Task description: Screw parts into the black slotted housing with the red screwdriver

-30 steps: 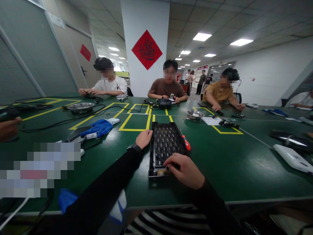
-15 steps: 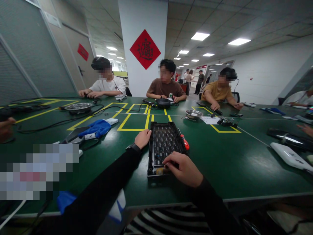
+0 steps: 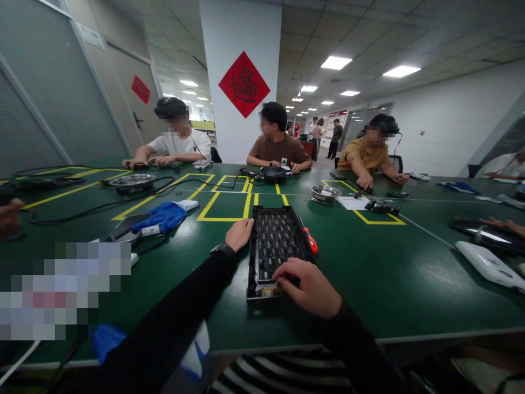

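A black rectangular case [image 3: 281, 241] with rows of small metallic parts lies on the green table in front of me. My left hand [image 3: 240, 234] rests against the case's left edge, its fingers together on the rim. Over the near right part of the case is my right hand [image 3: 307, 284], thumb and forefinger pinched; anything between them is too small to make out. Below its fingertips a small yellowish piece [image 3: 268, 292] shows at the near end of the case. A red screwdriver [image 3: 311, 241] leans along the case's right side.
Blue and white gloves [image 3: 164, 216] lie to the left, near cables. Metal bowls [image 3: 133, 180] [image 3: 326, 192] stand farther back. A white device [image 3: 488, 264] is at the right. Three people sit across the green table [image 3: 389, 284]; another person's hand shows at the far left.
My hands and the case have barely moved. Across the table, the middle person has turned their head to the left.
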Demonstrator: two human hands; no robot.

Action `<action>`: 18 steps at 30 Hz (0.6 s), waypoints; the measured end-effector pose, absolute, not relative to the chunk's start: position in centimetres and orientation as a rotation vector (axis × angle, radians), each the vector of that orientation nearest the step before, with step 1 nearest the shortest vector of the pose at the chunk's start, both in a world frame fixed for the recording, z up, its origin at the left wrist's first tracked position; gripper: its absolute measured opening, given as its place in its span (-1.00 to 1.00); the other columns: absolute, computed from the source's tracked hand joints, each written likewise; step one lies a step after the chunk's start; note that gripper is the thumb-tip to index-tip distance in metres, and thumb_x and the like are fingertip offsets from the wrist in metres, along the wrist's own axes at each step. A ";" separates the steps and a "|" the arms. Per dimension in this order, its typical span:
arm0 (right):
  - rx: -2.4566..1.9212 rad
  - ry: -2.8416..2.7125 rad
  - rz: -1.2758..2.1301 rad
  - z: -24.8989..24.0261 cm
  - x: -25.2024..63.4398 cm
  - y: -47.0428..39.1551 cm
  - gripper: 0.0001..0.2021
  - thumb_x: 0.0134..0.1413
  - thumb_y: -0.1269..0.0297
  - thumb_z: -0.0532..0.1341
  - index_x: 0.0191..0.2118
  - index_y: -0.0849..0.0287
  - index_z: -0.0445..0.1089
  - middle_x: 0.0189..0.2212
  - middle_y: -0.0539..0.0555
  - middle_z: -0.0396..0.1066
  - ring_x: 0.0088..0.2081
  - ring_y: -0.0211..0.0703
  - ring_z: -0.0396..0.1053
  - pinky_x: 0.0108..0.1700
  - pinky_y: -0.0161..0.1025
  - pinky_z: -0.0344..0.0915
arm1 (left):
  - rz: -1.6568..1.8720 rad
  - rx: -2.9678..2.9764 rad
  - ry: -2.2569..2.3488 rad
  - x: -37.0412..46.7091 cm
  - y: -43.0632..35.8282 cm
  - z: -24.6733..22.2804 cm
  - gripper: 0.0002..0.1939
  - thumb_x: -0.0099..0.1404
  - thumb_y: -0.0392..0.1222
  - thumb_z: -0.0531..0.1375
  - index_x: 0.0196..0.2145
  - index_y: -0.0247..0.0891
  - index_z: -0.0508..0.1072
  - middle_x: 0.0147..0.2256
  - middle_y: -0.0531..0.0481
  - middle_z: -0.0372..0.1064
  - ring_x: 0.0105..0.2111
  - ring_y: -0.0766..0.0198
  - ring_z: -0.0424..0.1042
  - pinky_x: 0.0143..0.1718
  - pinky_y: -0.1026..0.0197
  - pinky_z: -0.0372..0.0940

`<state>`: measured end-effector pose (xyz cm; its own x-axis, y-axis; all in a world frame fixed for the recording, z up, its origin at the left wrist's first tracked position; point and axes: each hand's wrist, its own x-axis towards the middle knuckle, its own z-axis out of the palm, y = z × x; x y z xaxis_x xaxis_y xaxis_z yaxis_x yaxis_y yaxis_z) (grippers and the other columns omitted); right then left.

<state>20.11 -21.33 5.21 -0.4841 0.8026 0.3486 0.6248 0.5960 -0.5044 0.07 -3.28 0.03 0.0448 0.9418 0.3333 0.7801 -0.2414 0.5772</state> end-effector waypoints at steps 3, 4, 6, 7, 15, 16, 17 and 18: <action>-1.125 -2.266 0.430 5.4 20.0 -21.4 -0.87 0.05 0.35 0.11 -0.29 0.15 0.38 -0.38 0.02 0.36 -0.32 -0.26 0.28 -0.24 -0.30 0.16 | 1.039 2.024 1.748 0.0 -2.9 0.1 -0.48 0.30 0.08 -0.22 -0.54 -0.25 0.34 -0.40 -0.11 0.41 -0.36 0.20 0.36 -0.41 0.27 0.09; -1.121 -2.264 0.439 5.4 20.0 -21.5 -0.87 0.05 0.33 0.11 -0.28 0.16 0.38 -0.38 0.02 0.37 -0.32 -0.26 0.29 -0.24 -0.30 0.16 | 1.060 1.997 1.749 -0.1 -2.7 0.2 -0.46 0.29 0.09 -0.23 -0.56 -0.25 0.34 -0.44 -0.11 0.41 -0.39 0.19 0.36 -0.42 0.26 0.09; -1.116 -2.250 0.460 5.5 19.9 -21.5 -0.86 0.07 0.30 0.11 -0.27 0.16 0.37 -0.38 0.02 0.37 -0.31 -0.26 0.29 -0.24 -0.30 0.16 | 1.104 1.938 1.749 -0.3 -2.3 0.2 -0.44 0.28 0.10 -0.23 -0.61 -0.26 0.32 -0.54 -0.10 0.38 -0.47 0.19 0.35 -0.44 0.25 0.09; -1.115 -2.238 0.470 5.4 19.9 -21.5 -0.86 0.07 0.28 0.11 -0.27 0.17 0.37 -0.38 0.02 0.37 -0.31 -0.26 0.29 -0.24 -0.30 0.17 | 1.131 1.906 1.746 -0.5 -2.0 0.3 -0.43 0.28 0.10 -0.24 -0.63 -0.26 0.31 -0.58 -0.08 0.36 -0.51 0.20 0.34 -0.44 0.25 0.10; -1.038 -2.113 0.376 6.2 20.3 -22.1 -0.85 0.10 0.30 0.07 -0.27 0.20 0.35 -0.36 0.08 0.38 -0.31 -0.20 0.29 -0.24 -0.23 0.19 | 1.408 1.615 1.755 -1.9 0.2 1.7 -0.49 0.26 0.02 -0.21 -0.70 -0.24 0.24 -0.67 -0.04 0.31 -0.55 0.27 0.31 -0.44 0.29 0.16; -0.995 -2.109 0.299 6.4 19.9 -22.8 -0.86 0.09 0.34 0.06 -0.29 0.20 0.34 -0.36 0.08 0.38 -0.30 -0.18 0.29 -0.23 -0.19 0.18 | 1.439 1.579 1.751 -2.0 0.3 1.8 -0.49 0.26 0.01 -0.21 -0.70 -0.23 0.23 -0.67 -0.04 0.31 -0.56 0.28 0.31 -0.44 0.29 0.16; -0.939 -2.124 0.219 6.5 19.2 -23.6 -0.86 0.08 0.37 0.05 -0.30 0.20 0.34 -0.37 0.09 0.38 -0.30 -0.16 0.28 -0.21 -0.16 0.16 | 1.466 1.544 1.745 -2.0 0.3 1.9 -0.50 0.26 0.00 -0.22 -0.71 -0.23 0.22 -0.67 -0.04 0.30 -0.57 0.29 0.30 -0.45 0.29 0.16; -0.860 -2.166 0.155 6.4 18.3 -24.5 -0.87 0.06 0.39 0.05 -0.31 0.18 0.33 -0.40 0.07 0.39 -0.32 -0.16 0.27 -0.22 -0.14 0.15 | 1.487 1.510 1.737 -2.0 0.2 2.0 -0.50 0.25 -0.01 -0.22 -0.71 -0.23 0.21 -0.68 -0.04 0.29 -0.58 0.30 0.29 -0.47 0.30 0.16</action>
